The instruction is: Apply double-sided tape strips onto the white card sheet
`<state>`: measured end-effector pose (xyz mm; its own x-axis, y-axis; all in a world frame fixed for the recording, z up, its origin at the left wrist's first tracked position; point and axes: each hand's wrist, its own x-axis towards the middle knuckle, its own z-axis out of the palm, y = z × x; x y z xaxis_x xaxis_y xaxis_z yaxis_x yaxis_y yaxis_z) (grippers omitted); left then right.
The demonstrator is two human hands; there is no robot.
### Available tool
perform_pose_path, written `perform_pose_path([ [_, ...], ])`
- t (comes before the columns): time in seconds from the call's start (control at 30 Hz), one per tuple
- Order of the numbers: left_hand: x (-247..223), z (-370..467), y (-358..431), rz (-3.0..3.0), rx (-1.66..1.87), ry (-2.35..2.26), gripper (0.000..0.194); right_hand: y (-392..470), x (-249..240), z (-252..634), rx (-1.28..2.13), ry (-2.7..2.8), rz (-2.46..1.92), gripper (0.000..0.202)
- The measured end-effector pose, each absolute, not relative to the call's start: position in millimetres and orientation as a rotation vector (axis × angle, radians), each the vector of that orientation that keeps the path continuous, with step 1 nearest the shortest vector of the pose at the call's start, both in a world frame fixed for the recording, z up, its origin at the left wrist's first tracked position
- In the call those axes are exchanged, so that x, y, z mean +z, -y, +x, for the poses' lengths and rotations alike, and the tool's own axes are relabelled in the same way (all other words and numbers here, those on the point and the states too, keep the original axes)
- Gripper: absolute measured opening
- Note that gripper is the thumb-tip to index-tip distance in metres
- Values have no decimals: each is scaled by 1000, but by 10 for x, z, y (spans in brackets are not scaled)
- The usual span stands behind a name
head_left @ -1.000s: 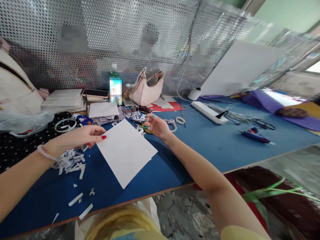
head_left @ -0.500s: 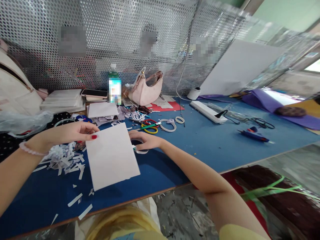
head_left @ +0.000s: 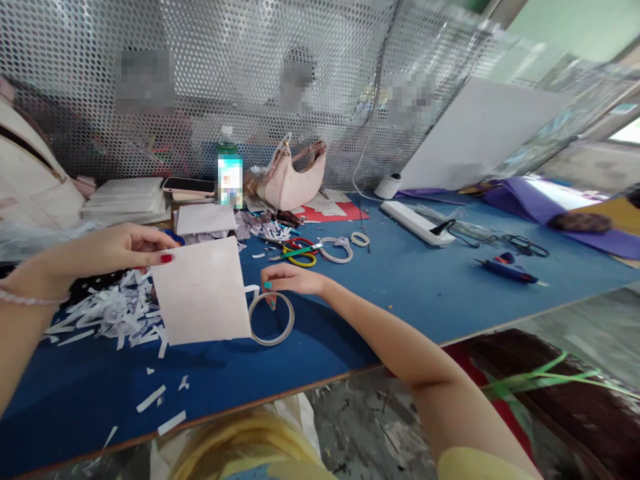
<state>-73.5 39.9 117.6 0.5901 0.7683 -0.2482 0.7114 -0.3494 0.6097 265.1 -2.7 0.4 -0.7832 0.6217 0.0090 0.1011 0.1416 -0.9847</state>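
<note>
My left hand (head_left: 123,248) is closed, pinching the upper left corner of a white card (head_left: 203,293) between thumb and fingers, above the blue table. To the right of the card, my right hand (head_left: 287,280) has its fingers curled at the upper rim of a narrow roll of tape (head_left: 293,323). One fingertip shows through the ring's opening. A short loose loop of tape (head_left: 253,291) stands between the roll and the card's right edge. Whether the loop sticks to the card, I cannot tell.
Paper scraps (head_left: 113,320) lie left of the card. Behind are scissors (head_left: 300,253), more tape rolls (head_left: 336,251), a stack of white cards (head_left: 207,219), a bottle (head_left: 229,173) and a pink handbag (head_left: 295,180). Rightward are a power strip (head_left: 416,224) and a glue gun (head_left: 507,269).
The white card has moved left and up with my left hand, and is less tilted. The tape roll has turned its ring face towards me, and a tape loop now shows beside the card.
</note>
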Motion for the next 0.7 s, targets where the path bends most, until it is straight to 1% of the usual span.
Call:
perform_pose_path([
  [0.13, 1190, -735, -395, 2143, 125, -1171, 50, 44, -32, 2621, 1804, 1929, -670, 46],
  [0.23, 1195, -775, -423, 2174, 146, -1181, 49, 34, -48, 2628, 1767, 2011, -681, 47],
  [0.4, 1233, -819, -438, 2306, 326, -1094, 37, -11, -41, 2687, 1657, 2060, -718, 49],
  [0.57, 1306, -759, -370, 2244, 469, -1010, 37, -80, -30, 2807, 1680, 2074, -697, 49],
  [0.7, 1291, -723, -356, 2322, 558, -888, 27, -143, -12, 2942, 1720, 2117, -692, 50],
])
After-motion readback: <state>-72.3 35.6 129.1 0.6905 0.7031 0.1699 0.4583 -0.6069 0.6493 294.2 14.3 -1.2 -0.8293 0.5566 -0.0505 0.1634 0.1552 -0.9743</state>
